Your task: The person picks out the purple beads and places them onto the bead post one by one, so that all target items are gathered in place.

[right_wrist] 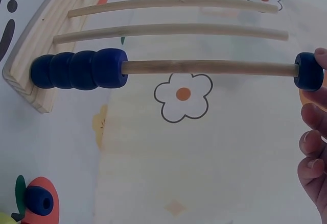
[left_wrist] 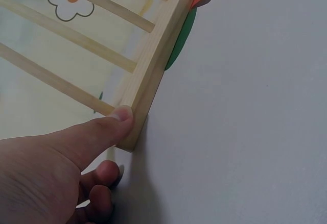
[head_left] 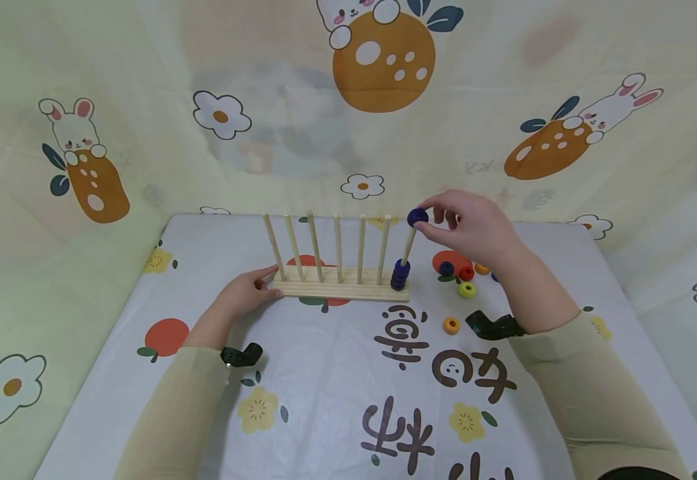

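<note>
A wooden bead rack (head_left: pixel 339 289) with a row of upright pegs stands on the table. My left hand (head_left: pixel 246 292) holds the left end of its base, the thumb (left_wrist: pixel 115 122) lying on the wood in the left wrist view. At the far right, my right hand (head_left: pixel 474 223) pinches a dark blue bead (head_left: pixel 417 217) between thumb and fingertips. That bead sits at the top of the rightmost peg (right_wrist: pixel 209 67), whose tip reaches into it in the right wrist view. Several blue beads (head_left: pixel 400 275) are stacked at the foot of the same peg. The other pegs are bare.
Loose beads lie right of the rack: a blue bead (head_left: pixel 446 269), a red bead (head_left: pixel 466 274), a yellow-green bead (head_left: pixel 467 290) and others partly behind the right arm. Nearer me lies an orange bead (head_left: pixel 451 325). A printed curtain (head_left: pixel 288 160) hangs behind the table.
</note>
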{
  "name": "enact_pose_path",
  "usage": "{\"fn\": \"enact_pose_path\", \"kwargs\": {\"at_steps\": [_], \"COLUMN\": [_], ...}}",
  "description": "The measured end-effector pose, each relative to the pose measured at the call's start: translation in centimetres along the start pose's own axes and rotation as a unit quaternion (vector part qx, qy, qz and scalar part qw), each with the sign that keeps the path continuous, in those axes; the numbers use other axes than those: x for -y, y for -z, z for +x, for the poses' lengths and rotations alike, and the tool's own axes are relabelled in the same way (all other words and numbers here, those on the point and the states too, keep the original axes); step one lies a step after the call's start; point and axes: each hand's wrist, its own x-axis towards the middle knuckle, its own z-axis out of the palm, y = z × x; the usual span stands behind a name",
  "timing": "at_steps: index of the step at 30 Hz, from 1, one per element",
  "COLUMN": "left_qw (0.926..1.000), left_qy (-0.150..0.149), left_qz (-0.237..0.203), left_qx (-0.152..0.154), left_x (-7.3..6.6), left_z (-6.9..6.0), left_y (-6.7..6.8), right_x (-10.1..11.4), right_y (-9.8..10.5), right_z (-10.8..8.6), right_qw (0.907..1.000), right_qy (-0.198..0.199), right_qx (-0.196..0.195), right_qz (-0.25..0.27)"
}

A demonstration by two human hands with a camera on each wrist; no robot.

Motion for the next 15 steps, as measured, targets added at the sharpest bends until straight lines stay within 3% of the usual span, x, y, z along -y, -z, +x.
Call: {"fn": "enact_pose_path", "kwargs": {"at_steps": [15], "left_qw": [1.0], "left_qy": [-0.002], "left_qz": [-0.001], "left_qx": [-0.004], "left_x": [0.04], "left_z": [-0.11], "left_y": [-0.07], "right_x": [-0.08], "right_y": [-0.35], "right_z": [0.11], "right_qw": [0.9998], "right_qy": [-0.014], "right_qx": [0.015], "right_qz": [-0.002]}}
